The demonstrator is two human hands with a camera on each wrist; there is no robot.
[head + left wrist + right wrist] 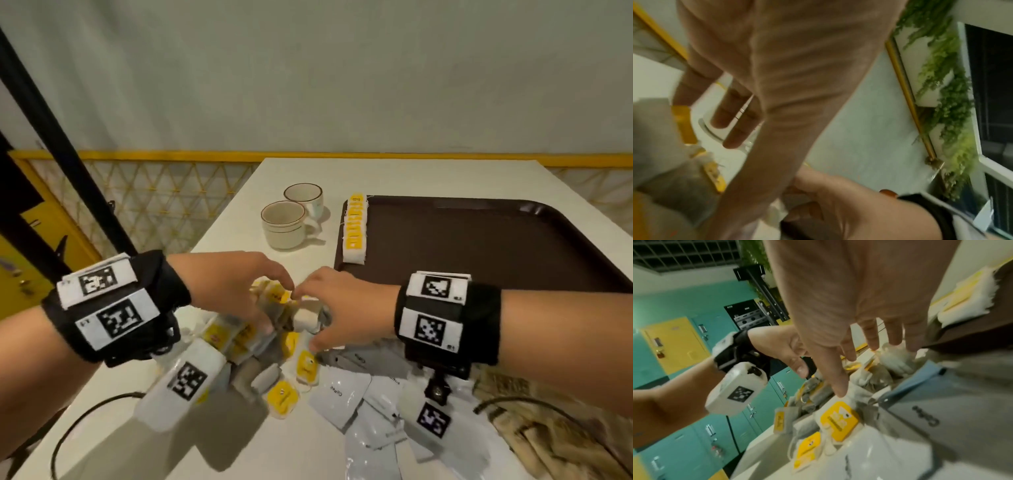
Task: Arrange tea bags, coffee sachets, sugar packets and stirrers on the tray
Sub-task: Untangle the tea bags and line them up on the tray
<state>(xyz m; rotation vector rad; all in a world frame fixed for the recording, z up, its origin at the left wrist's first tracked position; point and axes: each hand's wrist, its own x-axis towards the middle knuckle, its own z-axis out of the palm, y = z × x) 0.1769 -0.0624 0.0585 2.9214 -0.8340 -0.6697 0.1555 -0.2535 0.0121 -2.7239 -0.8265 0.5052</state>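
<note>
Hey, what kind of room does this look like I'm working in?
Probably a staff break room or locker area, though that is a guess: teal metal lockers with yellow doors line one wall, a white table holds two cream ceramic cups, and a dark brown plastic tray.

Left hand (236, 291) and right hand (346, 308) meet, fingers extended downward.

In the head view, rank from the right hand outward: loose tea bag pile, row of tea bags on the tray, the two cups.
1. Loose tea bag pile: under the right hand.
2. Row of tea bags: tray's left edge, beyond the hand.
3. Two cups: beyond, left of the tray; nearly level with the row.
</note>
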